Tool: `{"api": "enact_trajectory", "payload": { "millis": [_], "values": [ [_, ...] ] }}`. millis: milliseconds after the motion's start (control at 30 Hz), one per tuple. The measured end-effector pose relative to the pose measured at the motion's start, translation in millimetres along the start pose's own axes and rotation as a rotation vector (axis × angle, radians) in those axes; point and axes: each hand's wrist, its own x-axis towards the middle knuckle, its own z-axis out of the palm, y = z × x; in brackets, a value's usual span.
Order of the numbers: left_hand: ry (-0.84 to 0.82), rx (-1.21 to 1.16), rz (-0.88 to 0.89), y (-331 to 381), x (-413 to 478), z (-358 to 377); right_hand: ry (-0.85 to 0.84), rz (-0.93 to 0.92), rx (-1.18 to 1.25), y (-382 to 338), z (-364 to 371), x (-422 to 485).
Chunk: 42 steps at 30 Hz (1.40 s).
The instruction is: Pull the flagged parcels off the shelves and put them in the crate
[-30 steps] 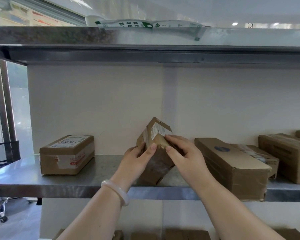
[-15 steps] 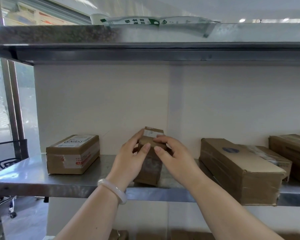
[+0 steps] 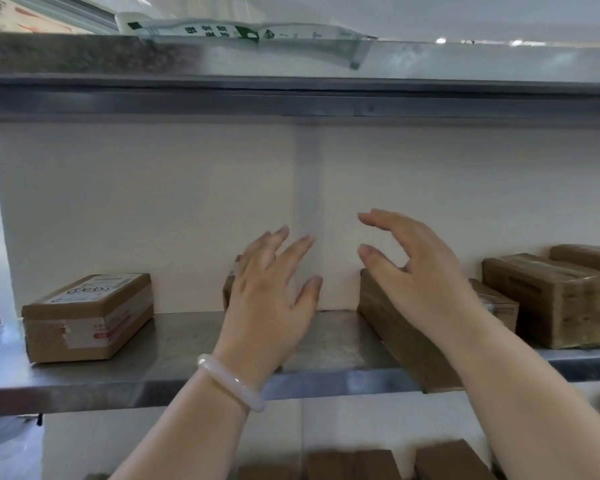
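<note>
White wall (image 3: 153, 209) backs a steel rack. Its middle shelf (image 3: 174, 355) carries the parcels within reach:

- a long box (image 3: 392, 337) at centre-right
- stacked boxes (image 3: 548, 299) at far right
- a labelled box (image 3: 87, 317) at far left
- a small box (image 3: 230, 289), mostly hidden behind the left hand (image 3: 267, 299)

An upper shelf (image 3: 291, 102) holds a plastic mailer (image 3: 222, 32). More boxes (image 3: 354, 464) show on the level below. All cartons are taped closed, so their contents cannot be read. No crate is in view, and no flag mark is legible on any parcel.

Both hands hover over the middle shelf with fingers spread and relaxed, grasping nothing. The right hand (image 3: 420, 282) is above the long box; contact cannot be confirmed.

The step in hand appears to be selecting the next parcel.

1. Read each label before lifting.
2. Grip the chosen box on two opposite faces.
3. Slide it to the shelf lip.
4. Lift it clear so that neighbours are not dragged off.
</note>
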Motion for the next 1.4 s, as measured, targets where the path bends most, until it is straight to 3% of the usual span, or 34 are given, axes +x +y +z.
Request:
{"api": "enact_trajectory", "payload": {
  "millis": [133, 267, 400, 567, 667, 800, 1000, 1100, 1233, 1333, 1400],
  "values": [
    [-0.290, -0.154, 0.052, 38.6, -0.2, 44.1, -0.029, 0.259, -0.066, 41.2, -35.3, -0.1],
    [-0.444, -0.327, -0.158, 52.9, 0.2, 95.6, -0.144, 0.493, -0.068, 80.9, -50.1, -7.8],
    [-0.499, -0.538, -0.432, 58.6, 0.9, 118.1, -0.192, 0.744, 0.112, 103.3, -50.3, -18.5],
    [-0.467, -0.686, -0.544, 63.0, -2.6, 117.3, -0.158, 0.973, 0.392, 108.3, -45.2, -19.4],
    [-0.432, -0.767, -0.575, 65.9, -1.8, 111.9, -0.208, 0.878, 0.436, 92.5, -47.9, -21.4],
    [-0.315, -0.772, -0.568, 65.8, 4.8, 101.6, -0.102, 0.620, 0.526, 77.6, -41.1, -37.2],
    [-0.381, -0.612, -0.489, 53.2, 8.4, 96.4, -0.032, 0.302, 0.370, 73.5, -24.8, -50.0],
    [-0.318, -0.687, -0.481, 50.7, 7.4, 92.3, -0.005, 0.202, 0.248, 73.0, -22.4, -53.3],
    [-0.232, -0.964, -0.520, 47.4, 3.4, 89.3, 0.092, 0.283, 0.238, 77.1, -21.8, -54.3],
    [-0.262, -1.075, -0.501, 45.4, -2.8, 90.0, 0.031, 0.407, 0.462, 73.4, -19.9, -55.8],
    [-0.284, -1.091, -0.480, 47.3, -5.1, 89.6, 0.003, 0.377, 0.516, 67.9, -19.3, -57.1]
  ]
}}
